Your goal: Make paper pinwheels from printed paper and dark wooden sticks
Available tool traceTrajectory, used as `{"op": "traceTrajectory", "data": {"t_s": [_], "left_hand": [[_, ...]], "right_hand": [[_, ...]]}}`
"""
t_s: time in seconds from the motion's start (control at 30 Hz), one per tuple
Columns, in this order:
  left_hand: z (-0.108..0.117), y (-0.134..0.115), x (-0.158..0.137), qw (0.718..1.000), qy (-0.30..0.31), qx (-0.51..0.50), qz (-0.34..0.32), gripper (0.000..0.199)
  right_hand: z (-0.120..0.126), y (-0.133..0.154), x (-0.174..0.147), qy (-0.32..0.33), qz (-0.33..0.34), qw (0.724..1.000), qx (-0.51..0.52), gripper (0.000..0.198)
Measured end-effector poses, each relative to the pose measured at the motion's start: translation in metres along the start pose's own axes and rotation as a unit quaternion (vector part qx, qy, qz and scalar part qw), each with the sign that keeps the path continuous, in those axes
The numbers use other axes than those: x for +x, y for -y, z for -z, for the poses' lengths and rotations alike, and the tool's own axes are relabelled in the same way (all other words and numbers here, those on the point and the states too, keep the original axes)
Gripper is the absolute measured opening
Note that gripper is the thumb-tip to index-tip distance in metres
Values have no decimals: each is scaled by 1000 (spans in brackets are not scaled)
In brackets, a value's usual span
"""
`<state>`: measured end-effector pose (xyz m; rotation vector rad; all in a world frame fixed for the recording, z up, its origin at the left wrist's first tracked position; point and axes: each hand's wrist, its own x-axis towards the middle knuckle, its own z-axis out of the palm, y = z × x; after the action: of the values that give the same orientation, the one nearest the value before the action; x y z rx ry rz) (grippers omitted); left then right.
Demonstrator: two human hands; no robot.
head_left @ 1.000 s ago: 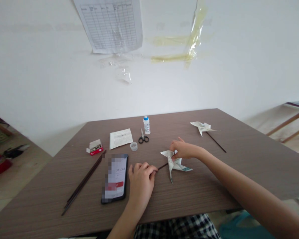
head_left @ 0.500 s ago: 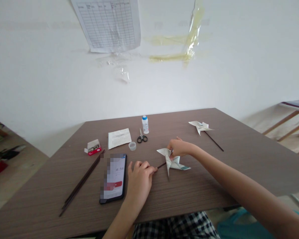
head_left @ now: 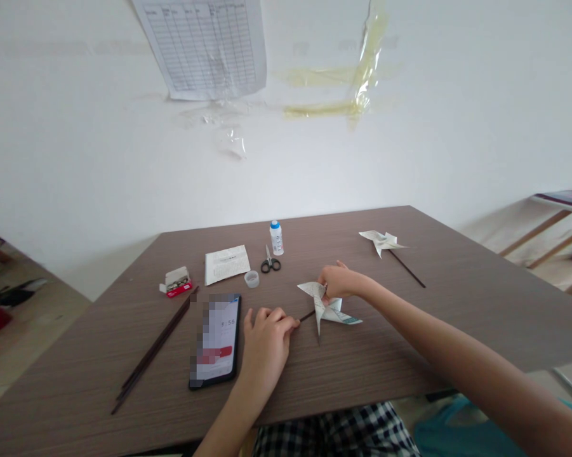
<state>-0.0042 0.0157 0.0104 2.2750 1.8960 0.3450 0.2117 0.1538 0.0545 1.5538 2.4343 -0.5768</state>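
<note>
A folded paper pinwheel [head_left: 331, 309] lies on the brown wooden table [head_left: 409, 330] in front of me. My right hand [head_left: 339, 282] pinches the pinwheel at its centre. Its thin dark stick [head_left: 307, 315] runs left to my left hand [head_left: 266, 346], whose fingers are closed on the stick's end. A black phone [head_left: 216, 340] with a lit screen lies just left of my left hand.
A second paper pinwheel [head_left: 381, 241] on a stick lies at the far right. Towards the back are a small glue bottle [head_left: 277, 238], scissors [head_left: 269, 261], a clear cap [head_left: 252, 278], folded printed paper [head_left: 226, 263] and a red box [head_left: 176, 282]. Several dark sticks [head_left: 153, 350] lie at left.
Both hands stay on the pinwheel and its stick; my right hand has turned the paper blades slightly. The view has drifted a little.
</note>
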Motion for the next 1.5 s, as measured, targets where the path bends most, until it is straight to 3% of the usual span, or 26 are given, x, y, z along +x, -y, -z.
{"op": "traceTrajectory", "data": {"t_s": [0.2,0.8,1.0,1.13,1.5], "left_hand": [[-1,0,-1,1000,-1,-3,2,39],[-1,-1,-2,1000,3,-1,3,40],[-7,4,-1,1000,-15,-4,6,39],[-8,4,0,999,-17,-23,15,39],[-2,-2,-6,996,-19,-83,24,35]], "right_hand": [[-4,0,1,-14,-1,1000,-11,7],[-5,-2,-2,-15,17,1000,-16,13],[-2,-14,-3,-14,59,997,46,5],[0,-21,-2,5,63,995,81,8],[-6,-18,4,-47,47,995,72,22]]}}
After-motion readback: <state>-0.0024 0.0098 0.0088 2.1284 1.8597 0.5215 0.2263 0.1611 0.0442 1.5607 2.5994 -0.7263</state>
